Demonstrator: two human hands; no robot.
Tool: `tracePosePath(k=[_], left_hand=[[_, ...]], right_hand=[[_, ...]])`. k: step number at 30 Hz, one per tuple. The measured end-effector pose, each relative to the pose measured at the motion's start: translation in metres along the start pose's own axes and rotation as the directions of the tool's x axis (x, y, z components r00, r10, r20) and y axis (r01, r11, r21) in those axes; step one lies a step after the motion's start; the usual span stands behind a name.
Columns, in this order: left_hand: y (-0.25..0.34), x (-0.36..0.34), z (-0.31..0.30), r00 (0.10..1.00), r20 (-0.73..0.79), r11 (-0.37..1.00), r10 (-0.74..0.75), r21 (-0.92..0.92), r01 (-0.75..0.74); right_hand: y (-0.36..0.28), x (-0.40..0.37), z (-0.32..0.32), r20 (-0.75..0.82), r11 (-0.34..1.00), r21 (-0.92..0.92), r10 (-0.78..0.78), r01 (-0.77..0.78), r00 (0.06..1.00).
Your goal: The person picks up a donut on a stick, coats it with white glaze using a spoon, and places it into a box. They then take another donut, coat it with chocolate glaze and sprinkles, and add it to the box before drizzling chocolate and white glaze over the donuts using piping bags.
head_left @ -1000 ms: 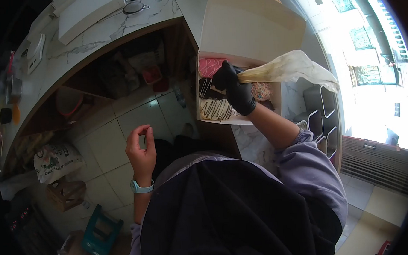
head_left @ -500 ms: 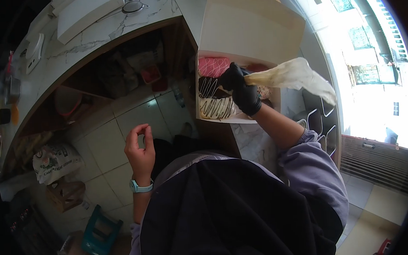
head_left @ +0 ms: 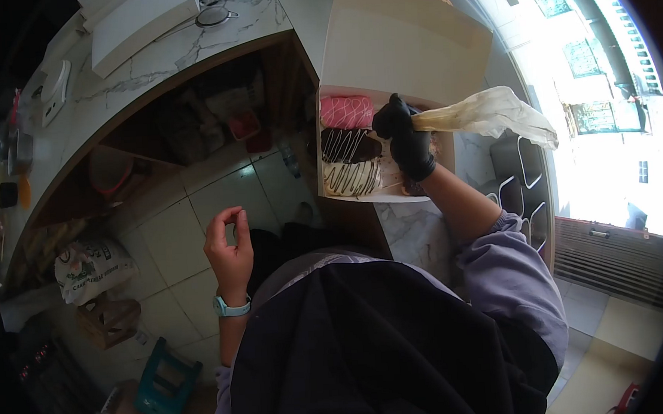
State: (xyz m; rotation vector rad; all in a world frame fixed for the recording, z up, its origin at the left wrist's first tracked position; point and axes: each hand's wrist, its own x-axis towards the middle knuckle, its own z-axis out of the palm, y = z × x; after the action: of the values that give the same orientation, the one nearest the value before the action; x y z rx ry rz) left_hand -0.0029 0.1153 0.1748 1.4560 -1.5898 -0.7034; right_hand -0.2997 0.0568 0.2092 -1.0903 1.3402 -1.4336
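One translucent, cream-smeared piping bag [head_left: 484, 113] narrows into the right hand [head_left: 407, 139].

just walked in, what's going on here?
A person's black-gloved right hand has a piping bag by its narrow end in a closed grip, over an open white box of iced pastries on the marble counter. The bare left hand hangs aside, thumb and forefinger pinched, empty.
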Motion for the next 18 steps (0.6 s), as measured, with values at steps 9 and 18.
tracePosePath(k=[9, 18], left_hand=[[-0.003, -0.001, 0.001, 1.000, 0.002, 1.000, 0.006, -0.004, -0.006], [-0.002, -0.002, 0.001, 1.000, 0.013, 1.000, 0.004, 0.001, -0.004]], right_hand=[[0.000, 0.002, -0.009, -0.052, 0.999, 0.009, -0.043, 0.043, 0.998], [-0.001, 0.001, -0.017, -0.096, 0.998, -0.062, -0.031, 0.025, 0.995]])
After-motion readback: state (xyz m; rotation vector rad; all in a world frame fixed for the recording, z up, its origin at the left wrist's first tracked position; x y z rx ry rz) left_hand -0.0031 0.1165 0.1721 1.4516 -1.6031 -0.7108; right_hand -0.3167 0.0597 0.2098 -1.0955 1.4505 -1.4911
